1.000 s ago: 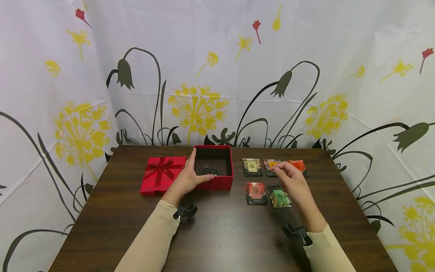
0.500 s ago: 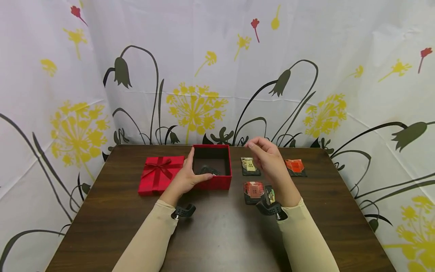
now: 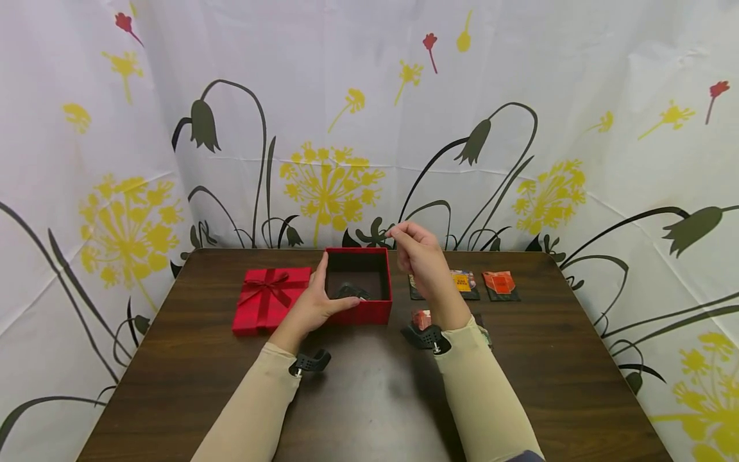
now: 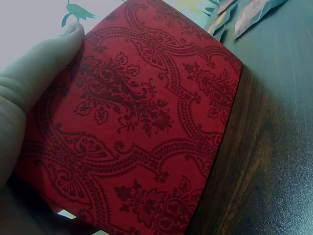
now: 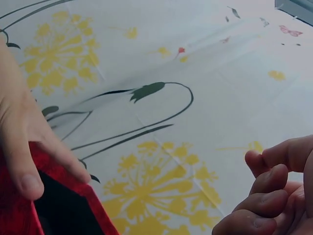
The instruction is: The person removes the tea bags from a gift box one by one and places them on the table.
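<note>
Our left hand [image 3: 319, 307] grips the open red patterned cardboard box [image 3: 359, 285] while our right hand [image 3: 419, 255], fingers curled together, hovers beside it; snack packets [image 3: 500, 283] remain on the counter [image 3: 369, 391].

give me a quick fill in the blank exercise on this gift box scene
1. The left hand holds the open ____ box.
2. The lid lying beside the box is tied with a red ____.
3. The right hand is raised above the ____ table.
4. The snack packets lie on the ____ side of the box.

Missing words: red; bow; wooden; right
</note>
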`<action>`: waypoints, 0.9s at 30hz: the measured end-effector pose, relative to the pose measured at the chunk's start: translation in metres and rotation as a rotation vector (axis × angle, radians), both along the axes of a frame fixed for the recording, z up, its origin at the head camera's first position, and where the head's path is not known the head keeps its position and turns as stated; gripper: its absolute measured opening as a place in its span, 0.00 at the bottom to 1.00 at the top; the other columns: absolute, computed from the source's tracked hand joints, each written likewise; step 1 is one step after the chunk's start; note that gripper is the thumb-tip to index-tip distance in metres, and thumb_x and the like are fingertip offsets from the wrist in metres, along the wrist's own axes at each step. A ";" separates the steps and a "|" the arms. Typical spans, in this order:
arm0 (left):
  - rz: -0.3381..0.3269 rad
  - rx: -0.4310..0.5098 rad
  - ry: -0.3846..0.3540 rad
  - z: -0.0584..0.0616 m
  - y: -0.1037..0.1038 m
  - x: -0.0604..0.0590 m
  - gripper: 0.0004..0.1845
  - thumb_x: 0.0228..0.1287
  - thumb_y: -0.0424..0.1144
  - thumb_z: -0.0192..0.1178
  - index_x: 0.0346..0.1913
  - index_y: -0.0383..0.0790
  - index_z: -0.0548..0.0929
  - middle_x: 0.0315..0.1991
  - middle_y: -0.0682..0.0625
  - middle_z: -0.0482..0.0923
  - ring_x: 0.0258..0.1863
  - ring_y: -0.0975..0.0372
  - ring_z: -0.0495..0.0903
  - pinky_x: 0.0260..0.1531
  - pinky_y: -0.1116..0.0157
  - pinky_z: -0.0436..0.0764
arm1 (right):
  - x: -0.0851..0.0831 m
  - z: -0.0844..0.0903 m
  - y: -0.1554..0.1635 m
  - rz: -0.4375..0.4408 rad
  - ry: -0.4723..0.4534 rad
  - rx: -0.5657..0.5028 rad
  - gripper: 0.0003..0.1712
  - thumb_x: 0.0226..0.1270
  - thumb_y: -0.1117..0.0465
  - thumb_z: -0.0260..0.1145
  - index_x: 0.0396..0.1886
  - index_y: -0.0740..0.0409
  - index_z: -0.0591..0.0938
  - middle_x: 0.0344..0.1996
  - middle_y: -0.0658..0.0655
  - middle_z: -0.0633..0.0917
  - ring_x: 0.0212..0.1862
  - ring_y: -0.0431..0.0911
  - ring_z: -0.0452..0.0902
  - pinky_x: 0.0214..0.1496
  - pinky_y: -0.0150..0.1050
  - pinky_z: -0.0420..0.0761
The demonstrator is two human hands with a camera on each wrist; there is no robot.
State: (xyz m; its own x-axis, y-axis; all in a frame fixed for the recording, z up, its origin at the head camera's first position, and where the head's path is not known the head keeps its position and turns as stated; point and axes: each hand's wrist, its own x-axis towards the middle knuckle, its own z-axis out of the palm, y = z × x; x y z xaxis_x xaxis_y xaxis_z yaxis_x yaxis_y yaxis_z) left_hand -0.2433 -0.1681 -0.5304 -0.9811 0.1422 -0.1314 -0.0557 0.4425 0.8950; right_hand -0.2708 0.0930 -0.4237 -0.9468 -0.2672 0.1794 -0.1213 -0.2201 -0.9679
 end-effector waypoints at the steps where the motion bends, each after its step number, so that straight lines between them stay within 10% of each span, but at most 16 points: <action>1: 0.001 -0.003 0.002 0.001 0.000 0.000 0.74 0.56 0.66 0.80 0.90 0.67 0.31 0.92 0.44 0.35 0.90 0.40 0.40 0.81 0.29 0.56 | -0.003 0.001 -0.004 0.001 0.000 0.001 0.11 0.86 0.56 0.63 0.46 0.58 0.85 0.16 0.48 0.68 0.16 0.41 0.54 0.21 0.35 0.56; 19: -0.021 0.028 0.011 0.003 -0.005 0.001 0.73 0.62 0.59 0.80 0.89 0.66 0.30 0.92 0.43 0.32 0.90 0.40 0.36 0.80 0.28 0.55 | -0.054 -0.006 -0.064 0.039 -0.157 0.181 0.11 0.85 0.56 0.63 0.44 0.57 0.87 0.16 0.46 0.69 0.16 0.40 0.57 0.24 0.34 0.62; 27: -0.023 0.011 0.022 0.003 -0.002 0.002 0.73 0.61 0.60 0.80 0.90 0.64 0.30 0.91 0.42 0.36 0.89 0.40 0.45 0.81 0.30 0.57 | -0.080 -0.008 -0.076 0.232 -0.270 0.564 0.14 0.81 0.53 0.64 0.42 0.58 0.89 0.22 0.48 0.78 0.23 0.42 0.70 0.30 0.36 0.76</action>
State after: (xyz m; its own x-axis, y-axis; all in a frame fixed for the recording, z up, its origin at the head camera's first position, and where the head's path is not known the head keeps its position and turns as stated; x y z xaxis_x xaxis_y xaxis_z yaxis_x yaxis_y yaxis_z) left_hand -0.2414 -0.1705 -0.5276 -0.9802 0.1659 -0.1077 -0.0256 0.4337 0.9007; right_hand -0.3505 0.0171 -0.4319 -0.8454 -0.4533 -0.2826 0.1308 0.3372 -0.9323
